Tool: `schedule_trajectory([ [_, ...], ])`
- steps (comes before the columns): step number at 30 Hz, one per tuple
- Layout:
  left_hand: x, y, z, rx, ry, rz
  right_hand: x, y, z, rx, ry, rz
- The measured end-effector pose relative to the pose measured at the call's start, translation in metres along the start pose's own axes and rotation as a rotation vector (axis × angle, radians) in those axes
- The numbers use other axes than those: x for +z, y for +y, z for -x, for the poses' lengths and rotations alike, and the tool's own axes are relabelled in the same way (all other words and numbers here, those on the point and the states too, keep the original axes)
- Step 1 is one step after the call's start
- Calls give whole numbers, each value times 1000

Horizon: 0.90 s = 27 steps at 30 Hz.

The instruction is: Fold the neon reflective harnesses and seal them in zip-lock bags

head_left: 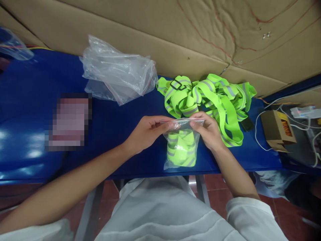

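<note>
Between my two hands is a clear zip bag (pixel 182 147) with a folded neon-yellow reflective strap (pixel 181 149) inside. My left hand (pixel 147 132) pinches the bag's top edge at its left end, thumb in front. At the right end of the same edge, my right hand (pixel 208 129) grips it between thumb and fingers. The bag's lower part lies at the table's front edge. Just beyond my hands, a loose heap of neon reflective straps (pixel 208 93) lies tangled, with a black buckle (pixel 178 84) on its left side.
A pile of clear plastic bags (pixel 120 72) lies at the back left of the blue table (pixel 130 117). A pixelated, blurred-out object (pixel 70 120) is on the left. At the right stand an open cardboard box (pixel 278 129) and white cables (pixel 258 130). Brown cardboard (pixel 150 23) lines the back.
</note>
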<state>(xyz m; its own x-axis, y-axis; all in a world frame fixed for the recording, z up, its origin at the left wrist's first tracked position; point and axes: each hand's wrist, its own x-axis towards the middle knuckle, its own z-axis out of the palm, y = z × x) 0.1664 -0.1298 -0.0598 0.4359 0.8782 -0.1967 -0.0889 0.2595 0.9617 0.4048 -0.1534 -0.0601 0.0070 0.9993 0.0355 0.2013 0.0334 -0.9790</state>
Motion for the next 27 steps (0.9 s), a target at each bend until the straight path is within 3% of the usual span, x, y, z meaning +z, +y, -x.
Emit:
schedule_trajectory([
  [9, 5, -7, 2, 57, 52, -40, 5, -6, 2, -38, -5, 62],
  [13, 6, -4, 2, 118, 46, -102, 5, -8, 2, 5, -76, 40],
  [20, 11, -8, 1, 74, 13, -57, 21, -11, 9, 14, -86, -40],
  [27, 10, -11, 3, 162, 53, -256, 24, -7, 8, 50, -97, -16],
])
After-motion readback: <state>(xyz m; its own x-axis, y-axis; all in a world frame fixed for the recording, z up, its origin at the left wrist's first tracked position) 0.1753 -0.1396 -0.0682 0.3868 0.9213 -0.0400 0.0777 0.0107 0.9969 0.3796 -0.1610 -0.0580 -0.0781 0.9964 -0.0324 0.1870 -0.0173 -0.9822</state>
